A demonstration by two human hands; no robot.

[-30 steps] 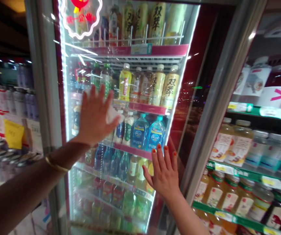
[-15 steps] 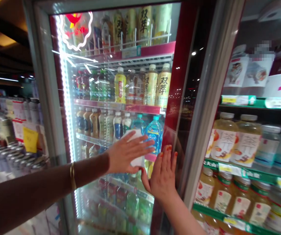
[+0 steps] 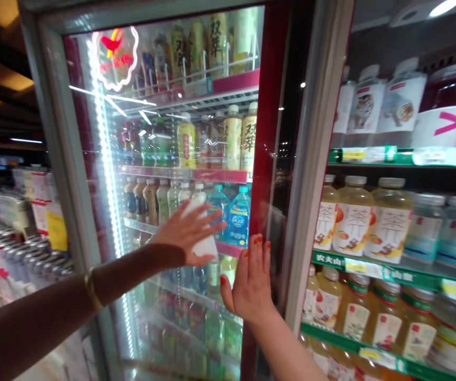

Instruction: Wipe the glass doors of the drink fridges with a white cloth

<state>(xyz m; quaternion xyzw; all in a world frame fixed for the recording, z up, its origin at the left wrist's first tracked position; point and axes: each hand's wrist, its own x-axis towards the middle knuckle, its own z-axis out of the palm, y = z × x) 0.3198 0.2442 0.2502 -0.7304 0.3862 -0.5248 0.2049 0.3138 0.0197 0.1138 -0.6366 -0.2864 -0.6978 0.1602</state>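
My left hand point(image 3: 186, 233) lies with its fingers spread over a white sheet point(image 3: 204, 244), perhaps a cloth or paper, which sits between the palm and the glass door point(image 3: 152, 296) of a lit drinks fridge. A gold bangle point(image 3: 91, 290) circles the left forearm. Lower and to the right, my right hand point(image 3: 252, 286) rests flat at the door's dark red right border point(image 3: 265, 174), fingers straight and thumb out, with nothing visible in it. Blue bottles point(image 3: 238, 217) stand behind the glass just above my hands.
Shelves with bottled drinks point(image 3: 234, 137) fill the fridge. To the right, past a metal frame point(image 3: 311, 148), stands another cooler with tea bottles point(image 3: 390, 222). At the left are packed goods and a yellow tag point(image 3: 56, 230). A neon sign point(image 3: 115, 55) glows at the upper left.
My left hand and the white sheet have slid left along the glass, away from my right hand. The view has turned slightly right; my right hand stays by the door's border.
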